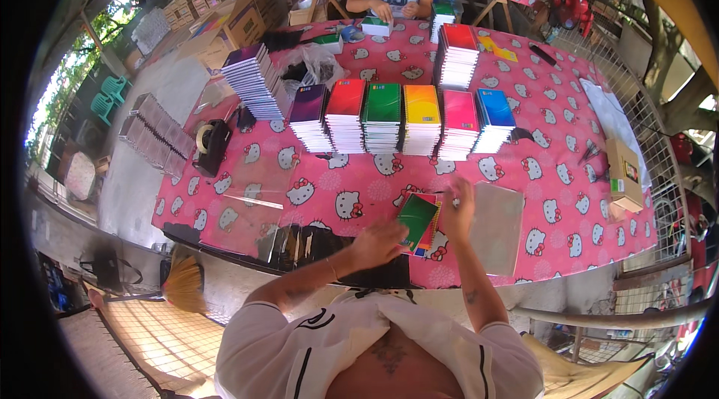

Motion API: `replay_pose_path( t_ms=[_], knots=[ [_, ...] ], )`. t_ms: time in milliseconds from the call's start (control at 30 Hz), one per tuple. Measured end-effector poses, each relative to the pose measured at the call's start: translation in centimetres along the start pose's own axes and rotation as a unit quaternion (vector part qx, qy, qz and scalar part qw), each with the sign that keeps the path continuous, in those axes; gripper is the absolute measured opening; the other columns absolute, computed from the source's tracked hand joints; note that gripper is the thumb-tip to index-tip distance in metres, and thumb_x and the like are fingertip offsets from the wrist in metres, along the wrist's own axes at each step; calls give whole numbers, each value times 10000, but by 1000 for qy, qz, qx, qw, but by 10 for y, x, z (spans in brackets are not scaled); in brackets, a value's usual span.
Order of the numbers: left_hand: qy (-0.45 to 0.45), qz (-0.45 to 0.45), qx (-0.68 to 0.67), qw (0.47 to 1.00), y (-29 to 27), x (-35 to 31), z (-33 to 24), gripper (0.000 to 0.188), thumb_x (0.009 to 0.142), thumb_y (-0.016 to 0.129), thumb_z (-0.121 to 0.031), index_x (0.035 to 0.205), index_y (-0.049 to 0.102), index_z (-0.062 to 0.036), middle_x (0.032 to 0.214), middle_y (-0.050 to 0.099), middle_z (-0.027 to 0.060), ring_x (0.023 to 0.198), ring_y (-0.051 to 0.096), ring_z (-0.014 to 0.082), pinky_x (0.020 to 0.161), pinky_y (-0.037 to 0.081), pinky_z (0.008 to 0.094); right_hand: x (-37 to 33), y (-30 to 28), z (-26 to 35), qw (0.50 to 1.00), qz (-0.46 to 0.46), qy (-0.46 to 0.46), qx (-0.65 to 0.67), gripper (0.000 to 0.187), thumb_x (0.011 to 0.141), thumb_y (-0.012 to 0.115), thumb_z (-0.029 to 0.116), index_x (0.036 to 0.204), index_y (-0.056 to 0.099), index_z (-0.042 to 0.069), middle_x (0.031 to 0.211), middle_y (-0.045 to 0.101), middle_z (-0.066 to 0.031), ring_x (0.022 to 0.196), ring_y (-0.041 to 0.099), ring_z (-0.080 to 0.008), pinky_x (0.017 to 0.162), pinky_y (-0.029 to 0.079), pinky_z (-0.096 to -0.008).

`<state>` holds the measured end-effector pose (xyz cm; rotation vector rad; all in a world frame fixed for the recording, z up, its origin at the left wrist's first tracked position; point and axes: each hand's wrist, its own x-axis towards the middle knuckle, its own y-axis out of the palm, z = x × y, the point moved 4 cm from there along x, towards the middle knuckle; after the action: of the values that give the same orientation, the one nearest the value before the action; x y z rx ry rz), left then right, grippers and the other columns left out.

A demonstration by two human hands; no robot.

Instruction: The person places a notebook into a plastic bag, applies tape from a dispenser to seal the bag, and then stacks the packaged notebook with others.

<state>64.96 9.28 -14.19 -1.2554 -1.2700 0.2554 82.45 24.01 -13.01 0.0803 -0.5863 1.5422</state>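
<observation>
Your white shirt (277,354) fills the bottom of the view, with both bare forearms reaching forward from it. Your left hand (382,242) slants rightward, touching the left side of a green notebook (419,219) lying tilted over other colourful notebooks (434,242) near the table's front edge. Your right hand (458,212) is apart from it, just beyond their right side, fingers pointing away from you; blur means you cannot tell whether either hand grips. Ahead, six notebook stacks (382,118) form a row, partly blocking the far side. Leftward sits a black tape dispenser (216,150); rightward, a cardboard box (623,174). Beside your right forearm lies a flat, translucent sheet (498,230), on a pink tablecloth (517,193) patterned with white cat faces.
</observation>
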Motion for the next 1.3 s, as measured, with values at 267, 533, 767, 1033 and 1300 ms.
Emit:
replay_pose_path(
  t_ms=[267,533,767,1033,1300],
  knots=[
    [-187,-61,298,934,-91,88,222,467,921,567,-177,1366,550,-35,1202,665,170,1143,626,317,981,468,517,120,86,61,928,111,-219,-279,361,821,700,96,1181,676,110,1194,648,-73,1153,592,-281,1035,383,-492],
    [-235,240,-51,941,-102,128,78,273,955,573,-278,1139,666,-98,711,674,141,573,644,372,620,538,492,-5,24,-83,940,329,-89,-16,390,801,500,-150,1077,694,46,1424,570,-126,1324,527,-322,1159,327,-471],
    [-376,226,-94,894,19,92,77,298,923,596,-323,967,681,-41,952,704,212,893,679,414,800,529,537,19,13,-60,976,211,-27,-49,637,778,472,-133,1369,577,77,1490,480,-204,1359,460,-410,1148,362,-422],
    [-210,-104,382,894,-134,42,239,355,863,578,-76,1211,618,-15,1144,702,170,1078,668,358,1117,345,581,189,-84,-49,863,-23,-195,-466,503,856,570,21,1345,593,137,1324,601,-96,1257,541,-356,1100,339,-590],
    [-189,-110,191,957,-165,34,68,254,908,589,8,1158,632,13,997,692,179,834,686,339,688,557,436,-93,-9,26,876,249,-252,-328,179,887,619,151,1053,685,158,967,641,-86,920,632,-245,781,509,-461]
  ],
)
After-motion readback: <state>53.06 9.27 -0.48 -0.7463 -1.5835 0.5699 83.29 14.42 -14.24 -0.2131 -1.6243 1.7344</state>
